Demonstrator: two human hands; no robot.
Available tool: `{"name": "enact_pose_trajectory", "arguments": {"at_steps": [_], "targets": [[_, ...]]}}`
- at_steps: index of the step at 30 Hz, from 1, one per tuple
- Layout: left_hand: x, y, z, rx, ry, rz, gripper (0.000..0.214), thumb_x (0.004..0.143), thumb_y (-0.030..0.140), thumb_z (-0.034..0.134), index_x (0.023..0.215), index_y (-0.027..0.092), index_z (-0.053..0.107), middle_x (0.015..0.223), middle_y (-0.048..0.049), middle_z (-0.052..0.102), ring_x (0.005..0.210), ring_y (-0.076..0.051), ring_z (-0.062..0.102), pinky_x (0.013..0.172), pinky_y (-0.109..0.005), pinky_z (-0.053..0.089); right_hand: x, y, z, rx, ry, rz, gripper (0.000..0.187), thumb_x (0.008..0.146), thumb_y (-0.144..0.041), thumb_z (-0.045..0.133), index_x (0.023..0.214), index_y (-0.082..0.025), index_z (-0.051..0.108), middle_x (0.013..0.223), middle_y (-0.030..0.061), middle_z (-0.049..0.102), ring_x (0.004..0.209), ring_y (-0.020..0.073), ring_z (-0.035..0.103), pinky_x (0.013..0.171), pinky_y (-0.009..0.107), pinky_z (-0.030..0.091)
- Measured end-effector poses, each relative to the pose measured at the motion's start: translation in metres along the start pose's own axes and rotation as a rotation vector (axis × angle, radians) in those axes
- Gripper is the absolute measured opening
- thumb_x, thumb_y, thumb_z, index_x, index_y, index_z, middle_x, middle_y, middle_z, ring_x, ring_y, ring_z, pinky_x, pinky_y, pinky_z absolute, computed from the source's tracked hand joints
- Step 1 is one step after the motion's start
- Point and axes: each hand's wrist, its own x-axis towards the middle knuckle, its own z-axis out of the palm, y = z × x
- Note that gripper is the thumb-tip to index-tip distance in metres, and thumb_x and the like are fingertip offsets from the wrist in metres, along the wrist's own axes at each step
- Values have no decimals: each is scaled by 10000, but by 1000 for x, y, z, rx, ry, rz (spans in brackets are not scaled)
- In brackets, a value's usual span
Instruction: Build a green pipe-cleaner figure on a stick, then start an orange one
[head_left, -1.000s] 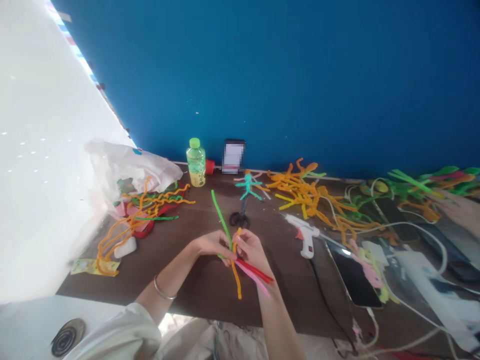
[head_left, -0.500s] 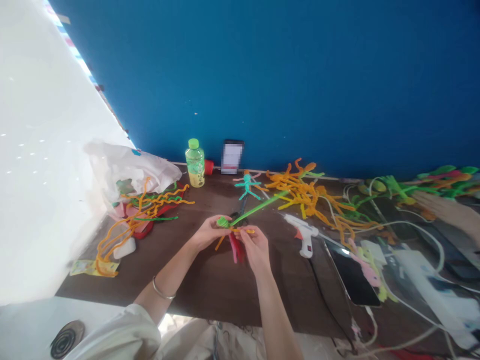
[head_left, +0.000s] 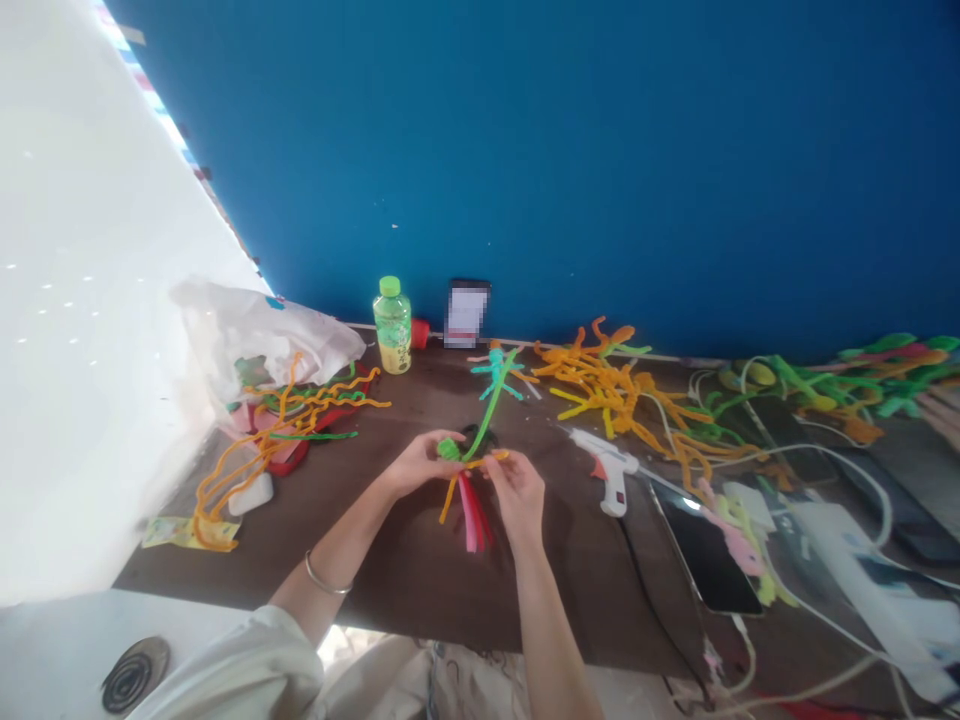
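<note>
My left hand [head_left: 421, 466] is closed on a green pipe cleaner [head_left: 489, 408] that is coiled into a knob at one end, with a long straight stem rising away. An orange pipe cleaner [head_left: 475, 463] crosses just under the knob, one end hanging down below my left fingers. My right hand [head_left: 519, 492] pinches the other end of it between thumb and fingertips. Pink and red pipe cleaners [head_left: 471, 518] show below, between the hands; whether they are attached is unclear. A dark object [head_left: 480, 437], partly hidden, lies just behind the stem.
Behind are a turquoise pipe-cleaner figure [head_left: 493, 373], a drink bottle [head_left: 393, 328] and a propped phone [head_left: 466, 316]. Orange pipe-cleaner figures [head_left: 600, 375], a glue gun [head_left: 611, 466], a tablet-like device [head_left: 709, 550] and cables lie right. Loose orange pipe cleaners [head_left: 292, 425] and a plastic bag [head_left: 300, 345] are left.
The green stem has swung from leaning far right to nearly upright. My right hand has shifted slightly right with the orange end. Another person's hand at the far right has drawn back.
</note>
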Motion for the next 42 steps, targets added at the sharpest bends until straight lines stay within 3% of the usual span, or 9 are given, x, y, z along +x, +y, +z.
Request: {"name": "enact_pose_trajectory", "arguments": {"at_steps": [5,11,14,19,26,31,34,38,42], "targets": [[-4,7,1,-36,-51,-71,466,553,241,764,967,116,592,766,-50,638,700,-177,638,663,-293,499,1,-2,-6,61,-219,44,340,707,-308,658,1022,-191,605,960,70,661,723,154,631,734,322,509],[-8,11,0,-92,-153,-103,458,560,201,761,978,97,605,771,-74,652,692,-183,641,661,-299,505,1,-8,-6,250,-496,112,680,678,-249,692,1278,-275,375,1124,83,601,880,197,624,792,390,509],[-7,8,-1,-83,-186,-107,481,553,198,763,996,104,598,799,-83,657,706,-189,642,654,-296,501,1,-4,-6,221,-450,106,563,659,-239,703,1176,-258,480,967,40,650,820,185,636,748,351,525],[-3,0,-3,-26,-171,-100,484,539,186,770,989,125,605,762,-31,638,663,-128,610,639,-257,484,2,6,-5,89,-332,66,166,645,-247,709,769,-187,616,740,2,648,653,128,611,614,245,510],[-1,-1,1,-31,-86,-60,452,558,239,761,962,107,606,739,-36,630,664,-127,603,644,-258,483,1,2,2,-12,-130,31,192,642,-299,706,706,-163,587,614,2,635,534,128,599,525,249,507],[4,-6,1,-52,55,-39,450,510,260,781,900,108,617,687,1,589,614,-107,593,635,-253,488,-1,2,3,-131,-146,-5,180,679,-310,670,761,-161,609,659,33,672,613,180,651,609,312,546],[6,-7,0,-77,106,-14,422,518,260,776,875,101,615,655,15,569,591,-88,576,632,-242,487,0,6,-1,-233,-197,-153,152,736,-304,612,822,-180,630,744,46,686,665,186,659,640,323,547],[6,-6,0,-83,154,-35,415,519,254,775,864,97,607,663,7,570,596,-90,580,633,-239,487,3,10,-9,-490,-285,-552,144,811,-267,526,835,-207,655,877,60,683,824,191,633,744,345,511],[4,-4,0,-40,99,-62,437,515,265,778,879,100,600,660,5,573,584,-90,576,608,-236,482,8,7,-15,-812,-304,-852,168,841,-194,481,886,-235,638,998,31,671,992,203,574,900,426,397]]}}
